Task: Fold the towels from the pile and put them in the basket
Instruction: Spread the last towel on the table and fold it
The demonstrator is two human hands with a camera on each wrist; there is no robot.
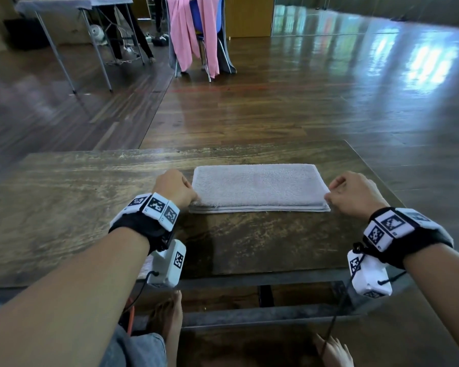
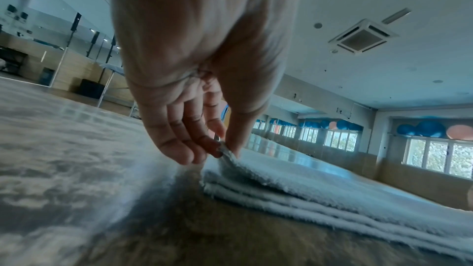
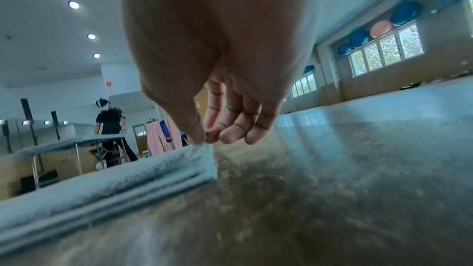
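The grey towel [image 1: 259, 188] lies folded in layers, flat on the wooden table [image 1: 64, 207]. The left hand [image 1: 176, 187] pinches the top layer at its near-left corner, and the right hand [image 1: 354, 194] pinches the near-right corner. Pink cloths [image 1: 182, 33] drape a chair [image 1: 196, 11] far behind.

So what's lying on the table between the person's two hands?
A folded grey towel lies between the left hand and right hand, each pinching a near corner, as the head view shows.
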